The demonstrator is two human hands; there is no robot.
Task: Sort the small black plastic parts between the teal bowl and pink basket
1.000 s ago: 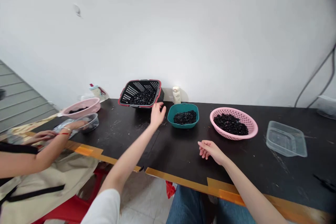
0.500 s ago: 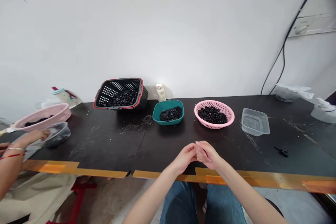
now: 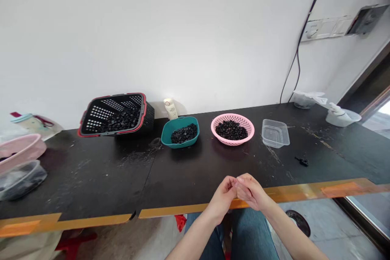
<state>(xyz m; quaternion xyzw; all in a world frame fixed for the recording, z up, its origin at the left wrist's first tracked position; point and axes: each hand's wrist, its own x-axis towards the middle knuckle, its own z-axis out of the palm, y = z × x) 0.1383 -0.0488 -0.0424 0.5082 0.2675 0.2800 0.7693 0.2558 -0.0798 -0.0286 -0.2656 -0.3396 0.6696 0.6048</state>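
Observation:
My left hand (image 3: pixel 224 196) and my right hand (image 3: pixel 252 191) meet above the table's front edge, fingertips touching. Both are closed with the fingers curled in a pinch; whatever lies between them, if anything, is hidden. Beyond them stands a pink perforated basket (image 3: pixel 215 133) holding small black round parts (image 3: pixel 231 130). To its left, a teal basket (image 3: pixel 164 135) holds similar black parts (image 3: pixel 184 133). A clear plastic box (image 3: pixel 276 133) sits right of the pink basket. Further right lies a small black object (image 3: pixel 302 162) of unclear kind.
A dark grey basket with a red rim (image 3: pixel 149 115) leans back at left, with black parts inside. Behind the teal basket is a white bottle (image 3: pixel 170 109). A pink basin (image 3: pixel 22 150) and a clear bowl (image 3: pixel 26 180) stand far left. Orange tape (image 3: pixel 100 223) lines the table's front edge.
The view has turned to the right, so the table things appear further left and the co-worker's arm is out of sight. My hands stay together at the table edge.

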